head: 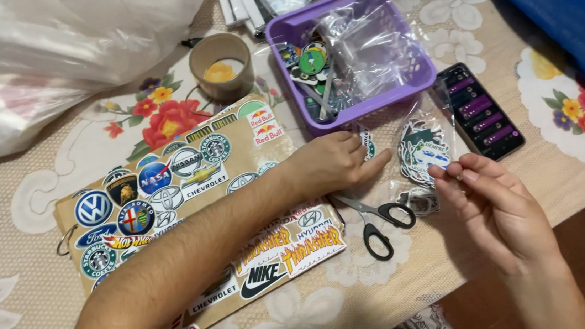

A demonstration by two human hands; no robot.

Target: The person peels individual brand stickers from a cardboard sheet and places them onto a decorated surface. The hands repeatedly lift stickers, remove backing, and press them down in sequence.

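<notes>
1. Our left hand [332, 164] lies flat, palm down and fingers stretched out, on the right end of the cardboard sheet [190, 210]; it grips nothing.
2. The cardboard sheet sits on the tabletop [21, 312], its face covered with logo stickers; a metal ring [65, 240] shows at its left edge.
3. Our right hand [493, 206] hovers above the tabletop edge, fingers half curled, thumb and forefinger pinched together. Whether they hold something small we cannot tell.
4. A clear bag of stickers [421, 150] lies just beyond the right hand's fingertips, between both hands.
5. Black-handled scissors [376, 221] rest closed on the tabletop, near the left hand.
6. A purple basket [399, 86] behind the left hand holds round stickers and a plastic bag.
7. A phone [480, 110] lies right of the basket; a tape roll [222, 64] stands left of it.
</notes>
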